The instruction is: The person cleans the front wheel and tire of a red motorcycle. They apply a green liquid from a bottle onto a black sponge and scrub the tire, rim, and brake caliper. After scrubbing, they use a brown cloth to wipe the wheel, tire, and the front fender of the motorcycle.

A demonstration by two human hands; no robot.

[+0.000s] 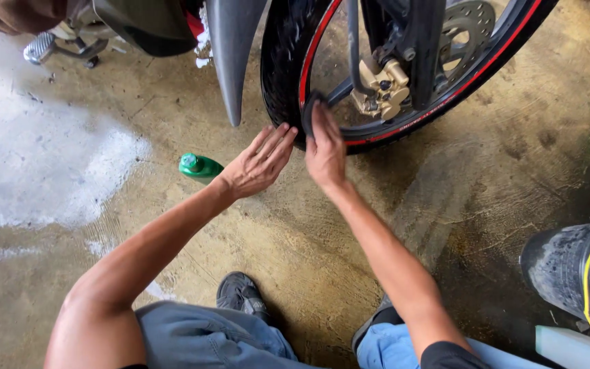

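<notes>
We see a glossy, wet-looking black rubber tyre (pixel 283 61) beside a black rim (pixel 445 102) edged with a shiny red stripe. The brake caliper (pixel 382 87) is gold-toned metal with a dull sheen; the drilled disc (pixel 471 27) is bare grey metal. A matt black pad (pixel 308 113) sits under our right hand (pixel 325 152). The fender (pixel 232 48) is smooth grey plastic. The green bottle (pixel 200 167) is glossy plastic. The concrete floor (pixel 486 178) is rough, stained and damp. The black bucket (pixel 561 270) looks scuffed and matt.

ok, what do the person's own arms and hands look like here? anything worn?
Both forearms are bare, with no gloves, watch or rings visible on the left hand or right hand. A black sleeve edge shows at the right upper arm. The left arm shows no sleeve.
</notes>
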